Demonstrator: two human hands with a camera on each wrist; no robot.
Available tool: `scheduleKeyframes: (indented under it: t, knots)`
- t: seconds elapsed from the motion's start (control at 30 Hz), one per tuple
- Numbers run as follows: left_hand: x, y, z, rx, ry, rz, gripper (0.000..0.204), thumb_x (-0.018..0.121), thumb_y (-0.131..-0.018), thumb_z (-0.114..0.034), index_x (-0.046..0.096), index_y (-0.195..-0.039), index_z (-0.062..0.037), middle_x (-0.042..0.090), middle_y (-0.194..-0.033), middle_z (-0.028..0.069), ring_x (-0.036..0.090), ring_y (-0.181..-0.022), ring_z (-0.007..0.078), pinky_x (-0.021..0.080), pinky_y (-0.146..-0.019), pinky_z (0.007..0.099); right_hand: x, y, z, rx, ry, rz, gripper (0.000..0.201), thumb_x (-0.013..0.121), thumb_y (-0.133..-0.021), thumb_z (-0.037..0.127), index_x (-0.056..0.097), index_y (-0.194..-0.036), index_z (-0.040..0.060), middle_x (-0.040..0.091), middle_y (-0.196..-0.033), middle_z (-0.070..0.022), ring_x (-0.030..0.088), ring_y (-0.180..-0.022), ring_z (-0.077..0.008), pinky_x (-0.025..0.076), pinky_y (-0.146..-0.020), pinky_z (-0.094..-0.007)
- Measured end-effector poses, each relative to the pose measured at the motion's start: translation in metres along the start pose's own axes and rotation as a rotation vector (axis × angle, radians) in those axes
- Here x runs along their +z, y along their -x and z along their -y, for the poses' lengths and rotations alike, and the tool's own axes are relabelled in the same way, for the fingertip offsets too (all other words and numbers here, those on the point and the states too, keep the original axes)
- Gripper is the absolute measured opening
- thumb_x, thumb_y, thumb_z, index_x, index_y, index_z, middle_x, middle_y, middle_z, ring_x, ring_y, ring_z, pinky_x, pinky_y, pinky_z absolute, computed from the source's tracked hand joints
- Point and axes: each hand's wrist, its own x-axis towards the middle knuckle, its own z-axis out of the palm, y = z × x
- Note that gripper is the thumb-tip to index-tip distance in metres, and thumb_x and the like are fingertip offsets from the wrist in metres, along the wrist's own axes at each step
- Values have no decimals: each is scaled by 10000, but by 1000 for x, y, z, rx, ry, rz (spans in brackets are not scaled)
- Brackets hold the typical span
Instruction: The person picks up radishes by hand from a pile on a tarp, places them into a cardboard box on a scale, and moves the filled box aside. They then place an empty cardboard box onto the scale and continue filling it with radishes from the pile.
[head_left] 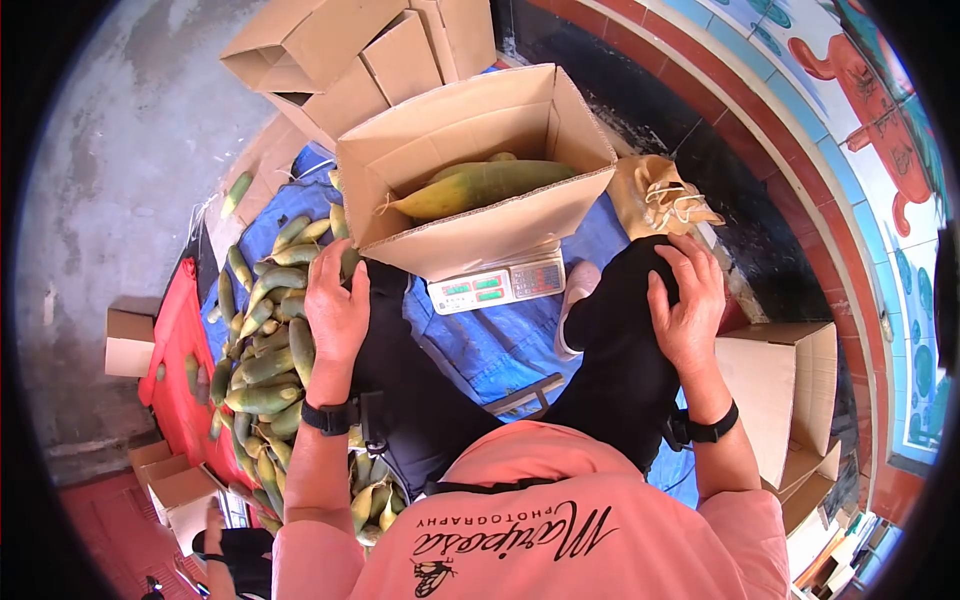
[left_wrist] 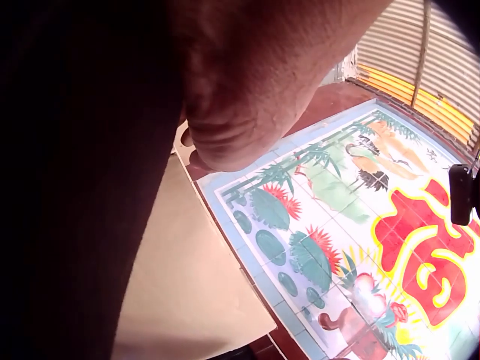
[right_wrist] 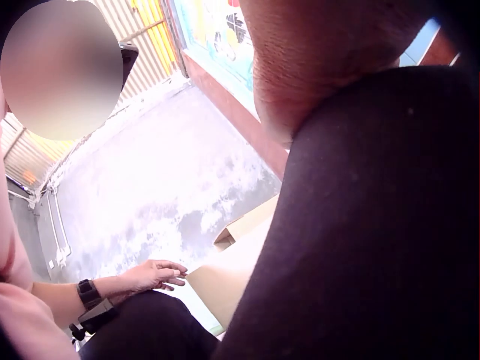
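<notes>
In the head view an open cardboard box [head_left: 480, 235] stands on a digital scale [head_left: 497, 287], with large green radishes [head_left: 480, 190] lying inside. The left hand [head_left: 336, 305] rests on the left knee beside the box, its fingers relaxed and holding nothing. On the other knee rests the right hand [head_left: 690, 300], fingers slightly spread, also holding nothing. Left of the legs is a long heap of green radishes [head_left: 265, 370]. The left wrist view shows part of the left hand [left_wrist: 247, 82] close up; in the right wrist view the left hand [right_wrist: 154, 276] appears beyond the dark trouser leg.
Blue sheeting [head_left: 470, 350] lies under the scale. More cardboard boxes [head_left: 350, 50] stand behind, with others [head_left: 775, 390] at the right. A brown bag [head_left: 655, 195] sits right of the box, near the tiled wall. Another person's arm [head_left: 215, 545] shows at lower left, near a red sheet [head_left: 180, 360].
</notes>
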Motion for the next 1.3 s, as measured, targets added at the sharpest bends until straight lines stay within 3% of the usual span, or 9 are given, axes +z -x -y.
scheduleKeyframes:
  t: [0.87,0.93,1.07,1.13,1.3]
  knots:
    - [0,2,5,-3,-52,-1,309,568,-888,-119,573,-1174,-3,610,-1128,201,599,-1053,343,464,-910,402,1,4,-5,9,27,-3,263,646,-769,80,637,-1028,36,605,-1133,-136,546,-1096,-346,414,-966,-427]
    - [1,3,7,16,-35,-13,302,589,-868,-113,572,-1154,-15,604,-1139,196,570,-1060,383,468,-892,432,1,4,-5,3,32,-10,261,642,-777,83,638,-1034,42,605,-1138,-133,547,-1097,-342,415,-962,-424]
    - [-1,3,6,10,-26,-16,303,592,-868,-117,573,-1151,-12,604,-1139,197,571,-1060,382,468,-894,430,1,4,-4,9,30,-6,259,641,-781,85,639,-1037,46,604,-1142,-133,547,-1095,-338,417,-960,-421]
    - [-1,4,6,9,-43,-19,300,568,-894,-119,575,-1170,-3,611,-1131,201,597,-1056,344,463,-913,400,1,4,-4,12,33,0,257,640,-783,88,639,-1037,46,604,-1144,-134,548,-1093,-336,416,-961,-421]
    - [-2,4,6,7,-53,-20,300,569,-895,-122,576,-1170,-4,609,-1138,199,595,-1059,344,462,-917,397,1,4,-4,4,38,0,254,635,-788,83,637,-1039,43,604,-1142,-137,548,-1089,-338,416,-960,-423]
